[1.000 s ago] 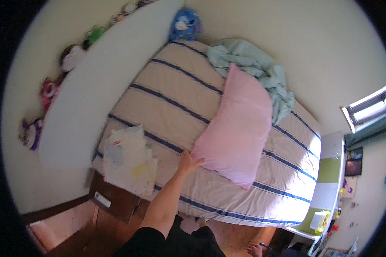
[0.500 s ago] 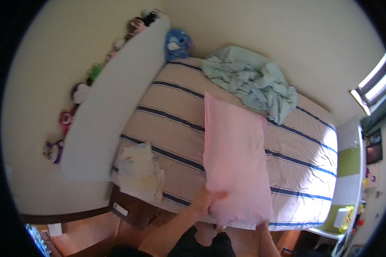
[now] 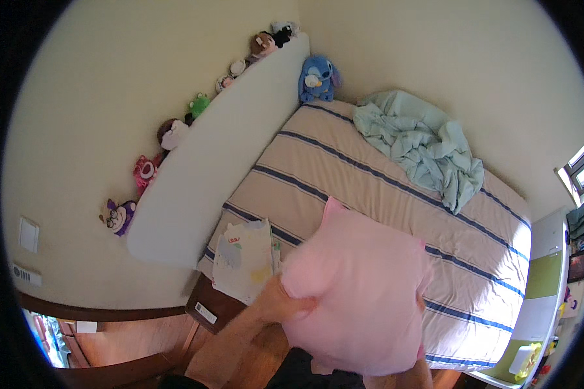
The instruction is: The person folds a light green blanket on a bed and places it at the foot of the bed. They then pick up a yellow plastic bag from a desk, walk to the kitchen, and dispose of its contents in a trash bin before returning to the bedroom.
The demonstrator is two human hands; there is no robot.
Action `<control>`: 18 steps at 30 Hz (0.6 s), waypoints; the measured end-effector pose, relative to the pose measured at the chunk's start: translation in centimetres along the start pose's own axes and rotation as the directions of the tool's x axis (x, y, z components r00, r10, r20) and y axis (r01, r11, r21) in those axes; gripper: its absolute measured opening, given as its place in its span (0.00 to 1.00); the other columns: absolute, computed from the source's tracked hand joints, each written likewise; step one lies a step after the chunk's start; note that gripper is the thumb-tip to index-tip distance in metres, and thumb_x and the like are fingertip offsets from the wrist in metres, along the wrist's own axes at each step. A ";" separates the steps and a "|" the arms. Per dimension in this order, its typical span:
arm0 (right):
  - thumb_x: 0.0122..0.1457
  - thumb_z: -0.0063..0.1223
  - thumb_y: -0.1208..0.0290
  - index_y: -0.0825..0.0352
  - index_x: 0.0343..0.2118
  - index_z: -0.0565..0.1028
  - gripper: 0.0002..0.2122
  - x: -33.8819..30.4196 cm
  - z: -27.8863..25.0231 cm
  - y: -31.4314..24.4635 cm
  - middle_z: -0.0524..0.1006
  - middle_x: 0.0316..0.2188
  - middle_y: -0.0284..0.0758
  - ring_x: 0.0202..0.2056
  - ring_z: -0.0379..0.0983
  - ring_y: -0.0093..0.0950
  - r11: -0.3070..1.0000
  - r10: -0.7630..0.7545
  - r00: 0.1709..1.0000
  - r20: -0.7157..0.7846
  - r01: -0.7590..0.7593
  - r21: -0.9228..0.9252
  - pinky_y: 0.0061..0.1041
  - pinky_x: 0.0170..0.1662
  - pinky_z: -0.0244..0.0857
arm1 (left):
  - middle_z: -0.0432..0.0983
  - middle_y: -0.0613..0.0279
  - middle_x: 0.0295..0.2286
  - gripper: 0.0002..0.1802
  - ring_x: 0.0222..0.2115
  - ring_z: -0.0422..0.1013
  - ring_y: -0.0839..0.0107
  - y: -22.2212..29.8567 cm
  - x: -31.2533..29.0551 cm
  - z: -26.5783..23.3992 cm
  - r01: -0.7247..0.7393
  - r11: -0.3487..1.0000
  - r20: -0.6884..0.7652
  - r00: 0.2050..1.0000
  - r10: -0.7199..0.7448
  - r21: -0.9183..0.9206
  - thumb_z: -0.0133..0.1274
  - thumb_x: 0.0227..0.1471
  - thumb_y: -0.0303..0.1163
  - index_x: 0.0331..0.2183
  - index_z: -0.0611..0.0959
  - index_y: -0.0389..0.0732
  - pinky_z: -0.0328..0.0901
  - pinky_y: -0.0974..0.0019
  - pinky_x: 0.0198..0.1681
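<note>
Presently, pink pillow (image 3: 363,292) over near edge of striped bed (image 3: 285,152); long axis seemingly 12-to-6, foreshortened; from left hand (image 3: 284,301) pillow lies toward 3 o'clock, thumb across front face, edge pinched, other fingers hidden; from right hand (image 3: 422,368) toward 11, mostly hidden, finger spread and grip cannot be told; neither hand clearly nearer; pale green blanket (image 3: 425,146) apart, 1 o'clock of pillow.
</note>
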State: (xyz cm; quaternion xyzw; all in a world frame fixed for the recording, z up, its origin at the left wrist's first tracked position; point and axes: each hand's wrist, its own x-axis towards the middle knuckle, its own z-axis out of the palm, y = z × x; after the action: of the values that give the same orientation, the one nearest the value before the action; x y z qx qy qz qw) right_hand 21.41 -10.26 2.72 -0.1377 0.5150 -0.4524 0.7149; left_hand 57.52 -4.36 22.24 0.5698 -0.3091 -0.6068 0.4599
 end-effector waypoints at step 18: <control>0.54 0.51 0.76 0.63 0.59 0.59 0.28 12.0 31.8 -5.1 0.71 0.46 0.40 0.41 0.73 0.31 0.874 -0.241 0.889 0.389 0.373 -0.311 0.29 0.38 0.71 | 0.76 0.52 0.41 0.29 0.41 0.72 0.62 10.3 12.6 -22.7 -0.193 0.719 -0.317 0.800 0.509 0.667 0.61 0.45 0.32 0.48 0.73 0.31 0.66 0.63 0.45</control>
State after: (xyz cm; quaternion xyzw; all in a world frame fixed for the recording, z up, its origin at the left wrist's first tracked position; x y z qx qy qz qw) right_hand 46.91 -31.13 12.50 -0.4291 0.4327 -0.4237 0.6702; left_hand 82.75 -16.44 22.78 0.7453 -0.4677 -0.2122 0.4251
